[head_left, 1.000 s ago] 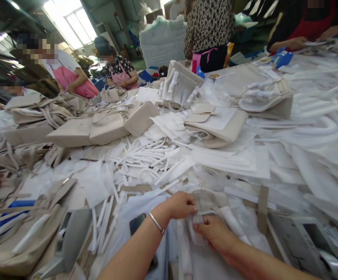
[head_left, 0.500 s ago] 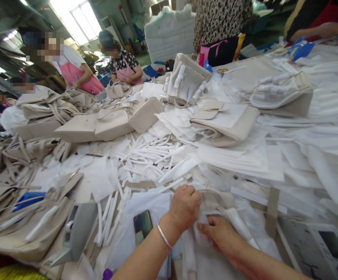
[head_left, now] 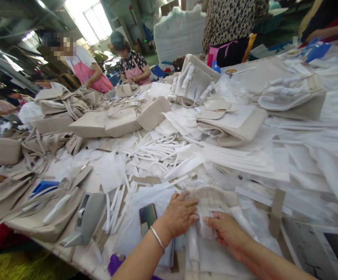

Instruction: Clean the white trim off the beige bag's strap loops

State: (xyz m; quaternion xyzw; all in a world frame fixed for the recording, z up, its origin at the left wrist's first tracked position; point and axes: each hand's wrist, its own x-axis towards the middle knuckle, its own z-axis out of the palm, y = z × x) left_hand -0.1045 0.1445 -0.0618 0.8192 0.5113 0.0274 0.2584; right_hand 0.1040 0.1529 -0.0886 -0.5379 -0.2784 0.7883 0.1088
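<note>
Both hands slid lower vs. before; left hand [head_left: 180, 214] lies flat, right hand [head_left: 225, 231] fingers pinch white wrap strip [head_left: 205, 227]. Soft, light; grip edges.

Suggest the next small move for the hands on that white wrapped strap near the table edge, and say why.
Probably press the white wrapping flat around the strap and smooth it toward the body. The left hand lies on it with fingers spread and the right hand pinches its other edge, so both sides are pinned, yet the piece between them looks loose and crumpled.
</note>
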